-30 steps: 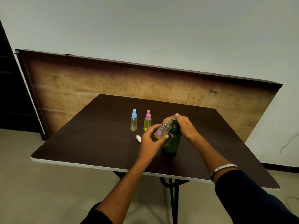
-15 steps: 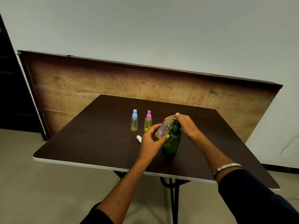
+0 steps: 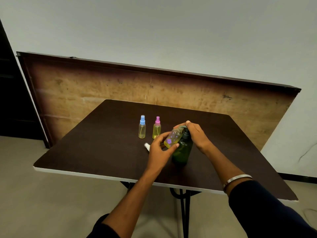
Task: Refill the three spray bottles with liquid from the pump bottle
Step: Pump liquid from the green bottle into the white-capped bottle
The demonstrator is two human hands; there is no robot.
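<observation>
The left hand (image 3: 158, 150) grips a small clear bottle (image 3: 173, 137) with purple flowers, tilted so its open neck meets the spout of the green pump bottle (image 3: 182, 152), which stands near the middle of the table (image 3: 103, 148). The right hand (image 3: 197, 134) rests on the pump head, fingers curled over it. At ten o'clock from the pump stand the blue-capped bottle (image 3: 142, 127) and pink-capped bottle (image 3: 157, 127), upright, side by side; a white cap (image 3: 147, 146) lies at nine o'clock, beside the left hand.
</observation>
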